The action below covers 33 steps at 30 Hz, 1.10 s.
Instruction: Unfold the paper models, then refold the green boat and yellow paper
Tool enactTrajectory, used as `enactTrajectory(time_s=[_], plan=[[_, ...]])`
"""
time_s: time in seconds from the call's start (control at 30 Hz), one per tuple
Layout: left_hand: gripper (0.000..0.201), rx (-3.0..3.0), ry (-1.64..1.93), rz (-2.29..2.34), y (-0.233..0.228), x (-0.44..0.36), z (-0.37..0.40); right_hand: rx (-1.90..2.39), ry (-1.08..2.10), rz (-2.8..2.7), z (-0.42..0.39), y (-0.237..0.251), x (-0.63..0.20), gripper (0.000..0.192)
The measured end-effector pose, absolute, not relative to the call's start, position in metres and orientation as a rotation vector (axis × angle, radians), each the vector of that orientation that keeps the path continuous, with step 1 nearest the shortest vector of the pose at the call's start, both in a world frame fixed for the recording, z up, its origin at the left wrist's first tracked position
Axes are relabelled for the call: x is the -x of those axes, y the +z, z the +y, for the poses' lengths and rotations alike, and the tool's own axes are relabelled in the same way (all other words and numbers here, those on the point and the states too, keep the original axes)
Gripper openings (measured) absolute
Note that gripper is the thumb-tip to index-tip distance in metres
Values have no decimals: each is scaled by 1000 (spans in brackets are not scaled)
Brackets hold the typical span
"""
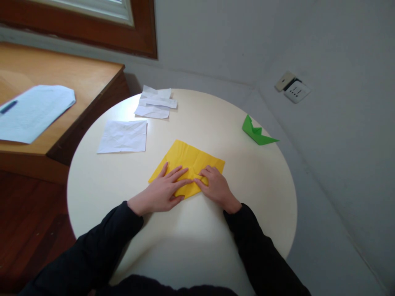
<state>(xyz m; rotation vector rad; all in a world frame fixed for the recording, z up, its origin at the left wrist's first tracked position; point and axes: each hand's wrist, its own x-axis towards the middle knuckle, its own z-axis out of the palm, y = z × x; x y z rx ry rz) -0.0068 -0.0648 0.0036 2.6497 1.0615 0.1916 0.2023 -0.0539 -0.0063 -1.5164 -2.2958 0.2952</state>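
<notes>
A yellow sheet of paper (182, 155) with crease lines lies turned at an angle on the round white table. Across its left and near part rests my left hand (165, 189), fingers spread flat on the paper. My right hand (214, 186) is at the paper's right side, its fingers bent and closed on a small raised fold of the sheet. The part of the paper under both hands is hidden.
Creased white paper (123, 137) and stacked white pieces (154, 107) lie at the table's (253, 197) far left. A green folded paper boat (257, 133) sits near the right edge. Left stands a wooden desk (89, 74) with papers (40, 111) and a pen (8, 107).
</notes>
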Motion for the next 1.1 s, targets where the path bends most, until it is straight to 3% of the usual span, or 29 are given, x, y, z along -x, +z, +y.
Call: enactTrajectory(time_s=[1.1], plan=[[54,-2699,209,1082,2,3,-66,1552,367,-2241,-51,1,-208,15]])
